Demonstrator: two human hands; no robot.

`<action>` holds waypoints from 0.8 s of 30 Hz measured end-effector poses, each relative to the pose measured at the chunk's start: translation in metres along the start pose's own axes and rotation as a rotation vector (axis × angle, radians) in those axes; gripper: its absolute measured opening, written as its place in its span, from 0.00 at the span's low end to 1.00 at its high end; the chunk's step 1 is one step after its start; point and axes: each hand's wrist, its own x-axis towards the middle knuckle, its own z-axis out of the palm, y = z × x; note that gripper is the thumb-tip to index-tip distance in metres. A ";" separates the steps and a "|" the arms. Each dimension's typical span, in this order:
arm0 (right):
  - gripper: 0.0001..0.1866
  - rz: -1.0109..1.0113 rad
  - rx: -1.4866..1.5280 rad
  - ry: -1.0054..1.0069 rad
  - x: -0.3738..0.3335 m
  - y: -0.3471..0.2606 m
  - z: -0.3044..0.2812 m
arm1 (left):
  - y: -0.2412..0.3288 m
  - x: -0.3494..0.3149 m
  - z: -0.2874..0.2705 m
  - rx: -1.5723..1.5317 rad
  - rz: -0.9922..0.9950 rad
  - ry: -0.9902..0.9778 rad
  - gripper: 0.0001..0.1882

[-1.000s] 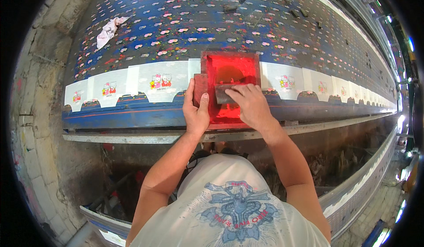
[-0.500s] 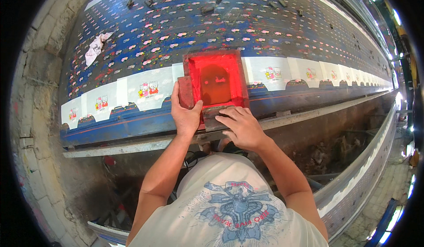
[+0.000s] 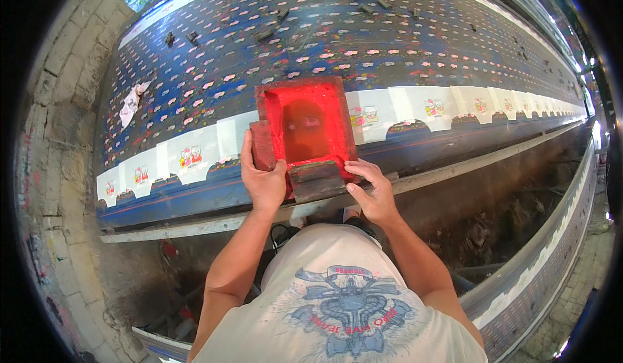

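Observation:
A wooden screen-printing frame [image 3: 264, 106], its inside smeared with bright red ink, sits over a row of pale fabric pieces [image 3: 411, 95] along the near edge of a long table. My left hand [image 3: 264, 184] is closed on its near left corner, fingers along a reddish wooden block [image 3: 262, 146] at the side and thumb near the inner corner. My right hand [image 3: 374, 191] grips the near right corner, fingertips on the rim and thumb against the side. Between the hands lies a dark wooden piece [image 3: 317, 180] across the near end. Small cartoon prints show on several fabric pieces.
The long blue-black table [image 3: 214, 71] is dotted with small coloured marks. A crumpled stained cloth [image 3: 133, 103] lies at its left, small dark blocks [image 3: 265, 34] farther back. A rail [image 3: 448, 166] runs along the near edge. A brick wall [image 3: 68, 129] stands left; another table [image 3: 538, 233] is behind right.
My right hand has moved from the dark wooden piece to the frame's near right corner. The frame has shifted slightly right along the fabric row, and the view has turned.

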 end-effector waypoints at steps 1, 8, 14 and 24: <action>0.23 -0.007 0.007 0.008 0.001 0.007 -0.015 | 0.001 -0.004 0.017 -0.002 0.001 -0.005 0.51; 0.23 -0.027 -0.020 -0.019 0.000 0.042 -0.116 | 0.003 -0.030 0.116 0.031 -0.047 -0.006 0.53; 0.22 -0.041 0.038 -0.060 -0.004 0.057 -0.157 | -0.006 -0.045 0.142 -0.038 -0.103 0.010 0.54; 0.19 -0.244 -0.137 -0.112 0.008 0.048 -0.163 | 0.002 -0.046 0.145 -0.061 -0.189 0.029 0.57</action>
